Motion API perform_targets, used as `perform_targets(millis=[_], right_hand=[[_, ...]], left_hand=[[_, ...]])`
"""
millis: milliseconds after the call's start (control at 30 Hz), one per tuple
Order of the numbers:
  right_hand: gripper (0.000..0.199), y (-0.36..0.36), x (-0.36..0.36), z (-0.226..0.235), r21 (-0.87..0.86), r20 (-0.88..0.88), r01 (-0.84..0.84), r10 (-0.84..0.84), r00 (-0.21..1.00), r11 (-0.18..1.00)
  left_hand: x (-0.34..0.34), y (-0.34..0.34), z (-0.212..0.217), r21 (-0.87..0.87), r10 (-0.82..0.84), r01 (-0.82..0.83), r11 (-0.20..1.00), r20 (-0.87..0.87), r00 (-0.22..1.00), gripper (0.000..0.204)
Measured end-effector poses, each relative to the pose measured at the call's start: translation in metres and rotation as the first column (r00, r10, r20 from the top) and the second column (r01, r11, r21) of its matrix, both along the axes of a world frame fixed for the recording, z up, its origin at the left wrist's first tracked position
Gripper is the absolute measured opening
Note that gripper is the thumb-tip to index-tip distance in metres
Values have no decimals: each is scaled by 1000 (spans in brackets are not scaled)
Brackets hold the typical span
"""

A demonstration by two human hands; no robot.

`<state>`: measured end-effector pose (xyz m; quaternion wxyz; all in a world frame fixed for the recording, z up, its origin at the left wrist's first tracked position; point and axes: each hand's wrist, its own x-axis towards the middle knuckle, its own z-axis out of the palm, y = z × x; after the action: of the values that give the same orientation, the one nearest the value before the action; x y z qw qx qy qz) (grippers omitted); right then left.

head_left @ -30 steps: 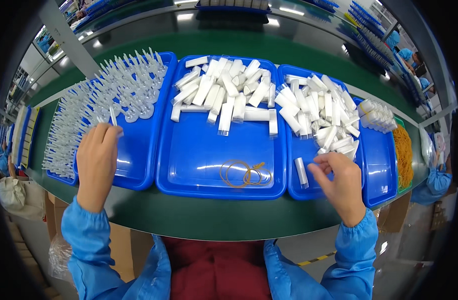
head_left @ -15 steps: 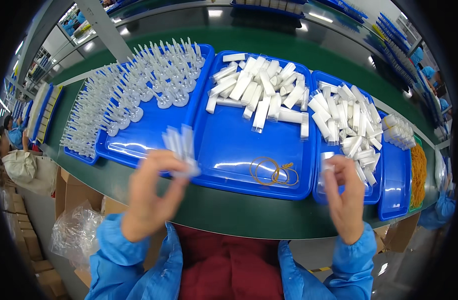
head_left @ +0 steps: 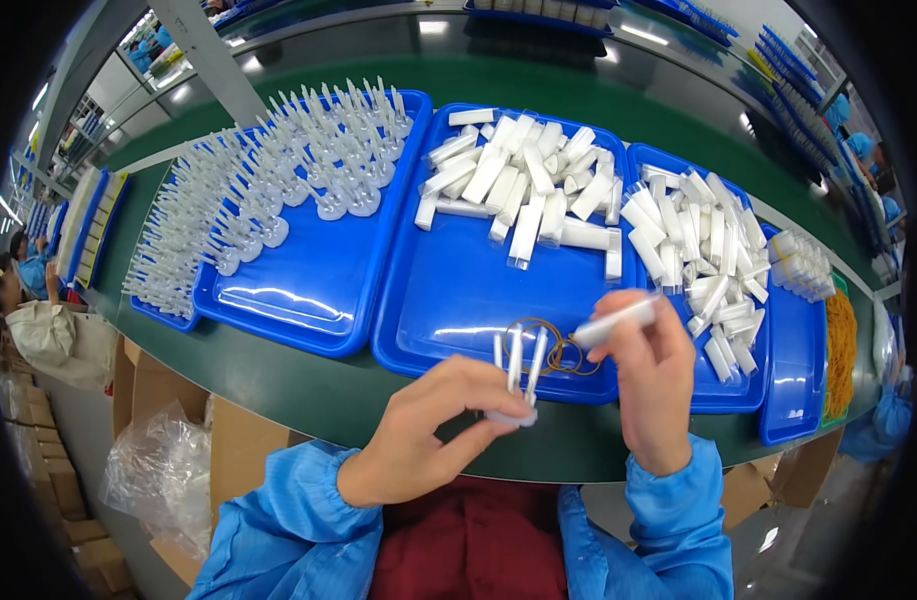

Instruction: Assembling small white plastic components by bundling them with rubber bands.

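My left hand (head_left: 428, 430) pinches a translucent plastic piece (head_left: 516, 362) by its round base, and its upright prongs point up over the front edge of the middle tray. Between the thumb and fingers of my right hand (head_left: 653, 390) is a short white roll in clear film (head_left: 603, 325), tilted, just right of the prongs. Behind both hands stands the blue middle tray (head_left: 438, 290), with several wrapped white rolls (head_left: 523, 185) heaped at its far end. Several rubber bands (head_left: 543, 328) lie near its front, partly covered by the plastic piece and my right hand.
At the left, blue trays (head_left: 288, 305) carry rows of similar pronged pieces (head_left: 308, 150). Rightward are another tray of wrapped rolls (head_left: 693, 230), a blue tray with bundled clear pieces (head_left: 798, 262) and a green tray of rubber bands (head_left: 839, 345). Cardboard boxes (head_left: 243, 450) stand below the table edge.
My left hand has moved right with the pronged piece, from the left tray's front to the middle tray. My right hand has come left and up from the right tray, bringing a wrapped roll.
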<state>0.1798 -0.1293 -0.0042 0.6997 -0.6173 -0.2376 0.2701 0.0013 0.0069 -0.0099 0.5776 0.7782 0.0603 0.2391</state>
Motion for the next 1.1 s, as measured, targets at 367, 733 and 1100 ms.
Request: perform_targets(millis=[367, 733, 1100], right_hand=[[52, 2, -4, -4, 58, -203, -63, 73, 977, 996], [56, -15, -30, -16, 59, -62, -177, 181, 982, 982], [26, -99, 63, 13, -340, 895, 568, 72, 441, 749]], left_hand=[[-7, -13, -4, -169, -31, 30, 985, -5, 1000, 22], [2, -10, -6, 95, 141, -148, 984, 81, 987, 29], [1, -4, -14, 251, 136, -173, 952, 156, 978, 34]])
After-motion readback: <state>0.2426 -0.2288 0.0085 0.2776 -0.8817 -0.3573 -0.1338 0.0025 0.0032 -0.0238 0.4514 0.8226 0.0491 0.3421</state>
